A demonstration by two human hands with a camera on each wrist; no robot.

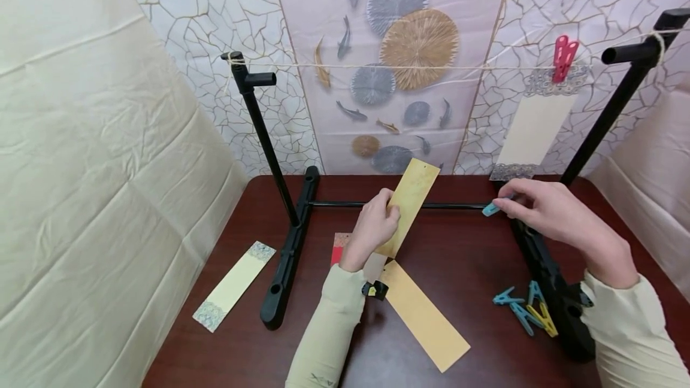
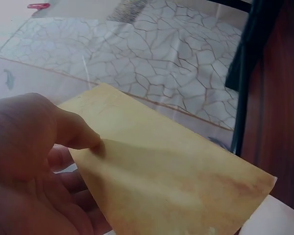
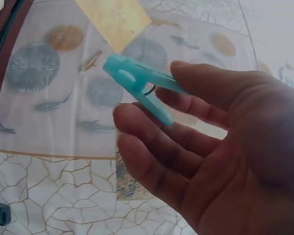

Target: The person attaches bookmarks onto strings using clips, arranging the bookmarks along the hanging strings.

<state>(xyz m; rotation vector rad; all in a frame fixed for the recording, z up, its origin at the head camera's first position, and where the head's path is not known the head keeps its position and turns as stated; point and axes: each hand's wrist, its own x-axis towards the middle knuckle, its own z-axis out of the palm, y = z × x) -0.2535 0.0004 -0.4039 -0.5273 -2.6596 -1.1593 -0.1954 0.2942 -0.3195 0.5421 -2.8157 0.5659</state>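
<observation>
My left hand (image 1: 372, 225) pinches a mottled yellow paper strip (image 1: 416, 191) by its edge, thumb on its face, and holds it tilted over the table. In the right wrist view my right hand (image 3: 210, 122) holds a light blue clothespin (image 3: 130, 81) between thumb and fingers, its nose pointing toward the yellow strip. Above, a string (image 1: 345, 66) runs between two black posts. From its right part hangs a cream strip (image 1: 536, 127) with grey lace-patterned ends, held by a red clothespin (image 1: 564, 60).
An orange-yellow strip (image 1: 428, 319) lies on the dark table, with a red-patterned strip (image 1: 338, 251) partly hidden by my left arm. A cream strip (image 1: 234, 286) lies far left. Several blue and yellow clothespins (image 1: 523, 314) lie by the right black stand foot (image 1: 560, 304).
</observation>
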